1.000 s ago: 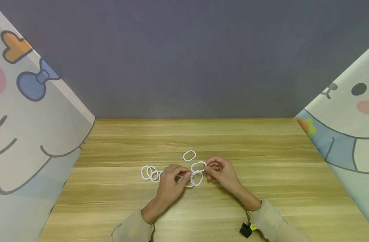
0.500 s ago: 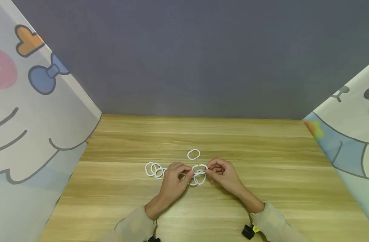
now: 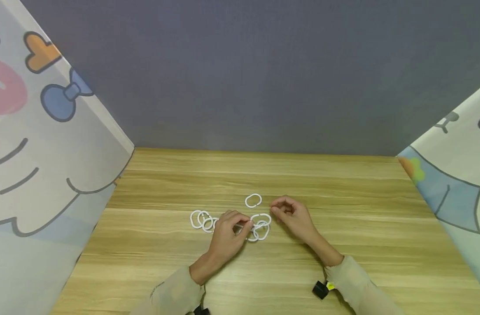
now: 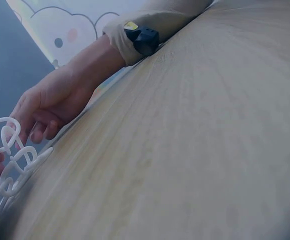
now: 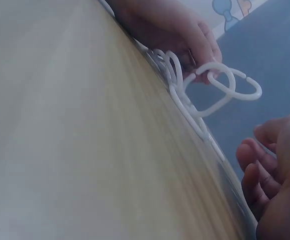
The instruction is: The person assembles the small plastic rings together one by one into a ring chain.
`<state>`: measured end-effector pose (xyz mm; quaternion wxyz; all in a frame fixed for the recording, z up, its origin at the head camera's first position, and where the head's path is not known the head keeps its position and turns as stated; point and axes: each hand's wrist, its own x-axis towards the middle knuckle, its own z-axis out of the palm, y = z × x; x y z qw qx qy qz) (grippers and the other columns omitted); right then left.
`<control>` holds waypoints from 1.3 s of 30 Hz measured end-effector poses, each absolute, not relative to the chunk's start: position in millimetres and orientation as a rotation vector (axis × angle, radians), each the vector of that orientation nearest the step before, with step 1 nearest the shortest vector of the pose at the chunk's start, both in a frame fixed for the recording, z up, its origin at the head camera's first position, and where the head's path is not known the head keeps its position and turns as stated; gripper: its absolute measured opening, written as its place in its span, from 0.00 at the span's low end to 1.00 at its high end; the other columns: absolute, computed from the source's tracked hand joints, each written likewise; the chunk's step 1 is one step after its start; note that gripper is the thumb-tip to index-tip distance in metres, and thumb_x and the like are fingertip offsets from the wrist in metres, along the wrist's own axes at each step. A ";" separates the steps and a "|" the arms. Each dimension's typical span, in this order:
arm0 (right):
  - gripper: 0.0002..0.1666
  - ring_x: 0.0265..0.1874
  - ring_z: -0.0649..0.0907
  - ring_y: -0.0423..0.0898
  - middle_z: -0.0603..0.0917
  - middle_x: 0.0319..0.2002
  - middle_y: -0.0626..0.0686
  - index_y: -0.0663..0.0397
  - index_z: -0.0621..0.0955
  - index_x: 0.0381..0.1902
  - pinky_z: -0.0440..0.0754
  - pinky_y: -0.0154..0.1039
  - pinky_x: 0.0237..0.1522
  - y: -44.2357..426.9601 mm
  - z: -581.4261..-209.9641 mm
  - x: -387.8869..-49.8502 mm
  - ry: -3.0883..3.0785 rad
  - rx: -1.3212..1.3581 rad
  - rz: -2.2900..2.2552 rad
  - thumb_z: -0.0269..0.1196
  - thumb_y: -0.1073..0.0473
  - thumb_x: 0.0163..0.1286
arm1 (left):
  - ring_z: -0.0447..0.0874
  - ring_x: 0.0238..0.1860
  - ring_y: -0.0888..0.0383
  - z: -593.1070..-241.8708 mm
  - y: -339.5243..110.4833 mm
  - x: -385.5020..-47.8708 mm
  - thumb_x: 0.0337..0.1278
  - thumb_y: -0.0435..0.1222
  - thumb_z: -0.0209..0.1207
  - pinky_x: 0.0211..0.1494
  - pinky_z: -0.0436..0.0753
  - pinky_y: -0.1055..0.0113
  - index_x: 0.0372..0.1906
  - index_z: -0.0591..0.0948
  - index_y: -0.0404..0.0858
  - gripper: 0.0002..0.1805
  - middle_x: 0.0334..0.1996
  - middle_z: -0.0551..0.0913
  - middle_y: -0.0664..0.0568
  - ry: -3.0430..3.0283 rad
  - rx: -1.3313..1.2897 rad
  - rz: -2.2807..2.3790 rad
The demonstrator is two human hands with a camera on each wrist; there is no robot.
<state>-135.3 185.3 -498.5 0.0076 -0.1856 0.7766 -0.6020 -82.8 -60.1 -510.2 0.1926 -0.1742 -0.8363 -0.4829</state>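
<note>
In the head view my left hand (image 3: 227,234) pinches an oval white plastic link (image 3: 269,216) between thumb and forefinger, lifted off the table. More white links hang joined to it, as the right wrist view shows with one looped link (image 5: 233,82). Part of the chain is hidden under the left hand and emerges on its left as several overlapping links (image 3: 191,218). My right hand (image 3: 296,221) hovers just right of the held link, its fingers loosely bent with nothing between them. A single loose link (image 3: 246,201) lies on the table beyond both hands.
A wood-grain table (image 3: 342,188) spreads under the hands. At its far edge stands a grey wall (image 3: 259,87). Panels with cartoon prints (image 3: 47,144) flank both sides. A small black device (image 3: 320,290) hangs at the right cuff.
The right hand has let go of the link and drawn away up and to the right. My left hand keeps its pinch. The whole head view has shifted slightly.
</note>
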 end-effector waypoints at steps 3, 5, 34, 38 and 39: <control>0.08 0.32 0.84 0.39 0.90 0.39 0.60 0.62 0.89 0.50 0.81 0.30 0.32 185.4 -498.4 -142.3 2.516 -0.609 -1.824 0.72 0.70 0.76 | 0.87 0.41 0.58 -510.7 -57.6 -83.7 0.64 0.32 0.76 0.51 0.84 0.57 0.38 0.92 0.41 0.03 0.35 0.91 0.57 -2.349 -0.491 -1.357; 0.09 0.34 0.84 0.38 0.91 0.41 0.58 0.61 0.89 0.51 0.80 0.30 0.33 185.0 -498.6 -146.7 2.562 -0.635 -1.797 0.72 0.70 0.75 | 0.88 0.41 0.58 -510.6 -55.9 -84.6 0.64 0.32 0.76 0.51 0.84 0.57 0.38 0.92 0.42 0.03 0.35 0.91 0.57 -2.351 -0.497 -1.356; 0.30 0.34 0.77 0.40 0.90 0.43 0.49 0.47 0.84 0.74 0.77 0.39 0.37 159.4 -501.8 -175.6 2.778 -1.121 -1.118 0.73 0.64 0.76 | 0.87 0.40 0.60 -512.1 -63.5 -82.9 0.64 0.32 0.76 0.49 0.84 0.58 0.37 0.91 0.41 0.03 0.35 0.91 0.57 -2.370 -0.496 -1.351; 0.29 0.32 0.77 0.37 0.91 0.50 0.52 0.51 0.87 0.69 0.79 0.36 0.35 159.9 -503.6 -176.2 2.775 -1.101 -1.202 0.77 0.68 0.71 | 0.87 0.40 0.60 -512.9 -61.5 -83.6 0.64 0.31 0.76 0.49 0.84 0.58 0.37 0.91 0.42 0.04 0.34 0.91 0.58 -2.356 -0.501 -1.335; 0.29 0.32 0.78 0.36 0.91 0.54 0.53 0.52 0.88 0.68 0.79 0.35 0.35 160.3 -504.2 -176.3 2.774 -1.098 -1.219 0.77 0.69 0.70 | 0.87 0.39 0.60 -512.7 -61.1 -83.7 0.64 0.31 0.76 0.49 0.83 0.58 0.36 0.91 0.42 0.04 0.34 0.91 0.58 -2.355 -0.502 -1.332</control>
